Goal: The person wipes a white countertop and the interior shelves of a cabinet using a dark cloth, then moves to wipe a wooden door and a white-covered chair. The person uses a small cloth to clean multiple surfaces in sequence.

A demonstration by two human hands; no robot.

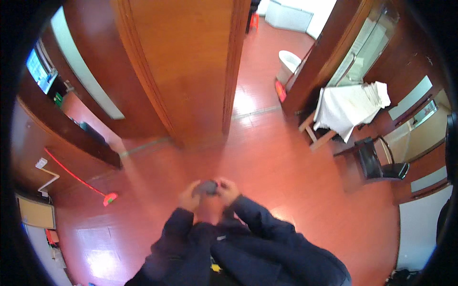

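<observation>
Both my hands meet in front of my body, low in the middle of the head view. Between them is a small dark object (208,187), blurred, whose kind I cannot tell. My left hand (189,197) grips it from the left side. On its right side, the fingers of my right hand (228,193) are closed around it, with a bit of pink or red showing near the fingertips. Dark jacket sleeves cover both arms. Reddish wood-look floor lies beneath the hands.
Ahead stands a brown wooden wall section (182,71) between two doorways. A red broom (110,198) leans at the left. At the right are a table under a white cloth (343,107) and a black chair (370,161). A white bin (288,64) stands beyond the right doorway.
</observation>
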